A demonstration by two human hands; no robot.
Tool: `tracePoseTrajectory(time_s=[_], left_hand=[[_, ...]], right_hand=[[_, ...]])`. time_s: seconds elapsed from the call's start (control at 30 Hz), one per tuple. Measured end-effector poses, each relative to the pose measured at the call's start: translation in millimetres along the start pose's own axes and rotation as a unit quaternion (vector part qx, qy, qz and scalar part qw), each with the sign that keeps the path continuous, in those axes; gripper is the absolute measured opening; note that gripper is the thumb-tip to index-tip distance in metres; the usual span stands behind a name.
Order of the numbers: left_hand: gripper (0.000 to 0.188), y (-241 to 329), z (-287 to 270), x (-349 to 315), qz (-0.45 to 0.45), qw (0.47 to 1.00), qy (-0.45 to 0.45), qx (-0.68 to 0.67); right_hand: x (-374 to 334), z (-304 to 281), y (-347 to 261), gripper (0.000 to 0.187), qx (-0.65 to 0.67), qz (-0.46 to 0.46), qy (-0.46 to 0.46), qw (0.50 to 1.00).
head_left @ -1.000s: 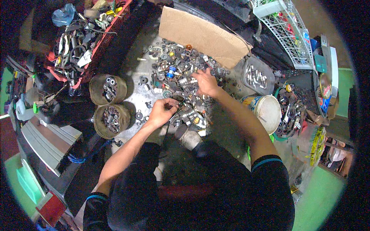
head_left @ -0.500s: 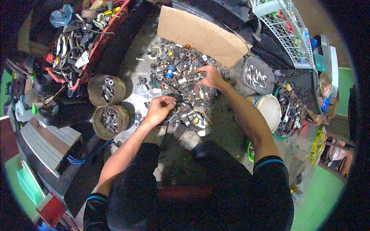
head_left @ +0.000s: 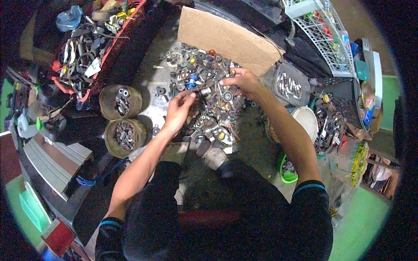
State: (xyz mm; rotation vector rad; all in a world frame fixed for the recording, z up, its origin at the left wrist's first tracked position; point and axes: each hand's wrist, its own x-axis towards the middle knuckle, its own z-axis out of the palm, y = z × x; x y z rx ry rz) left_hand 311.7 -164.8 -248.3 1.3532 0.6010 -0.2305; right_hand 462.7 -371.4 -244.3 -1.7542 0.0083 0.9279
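Fingertips of my left hand point(head_left: 177, 109) and right hand point(head_left: 241, 80) pinch a thin rod point(head_left: 208, 81) level above the scrap pile point(head_left: 209, 117) for inspection

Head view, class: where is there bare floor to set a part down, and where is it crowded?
Bare patches: left of the parts pile, beside the two round tins; and right of it, before the white bucket. Crowded: the pile under the left hand and right hand.

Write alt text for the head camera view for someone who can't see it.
A person's left hand and right hand hold a thin metal rod between them above a pile of small metal parts. Two round tins of hardware sit left; a cardboard sheet lies behind.
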Motion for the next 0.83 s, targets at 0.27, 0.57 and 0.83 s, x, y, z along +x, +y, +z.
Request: tracePoseTrajectory(time_s=[0.27,0.57,0.83], left_hand=[[0.052,22,22,4,-0.035,0.921,-0.119,-0.369],[0.042,22,16,-1,-0.082,0.884,-0.025,-0.46],[0.055,29,4,-6,-0.071,0.836,-0.145,-0.525]], right_hand=[[-56,62,-44,0.041,0.027,-0.069,-0.038,0.997],[-78,70,-58,0.063,-0.103,-0.258,-0.063,0.958],[-110,44,-60,0.044,-0.082,-0.187,0.003,0.979]])
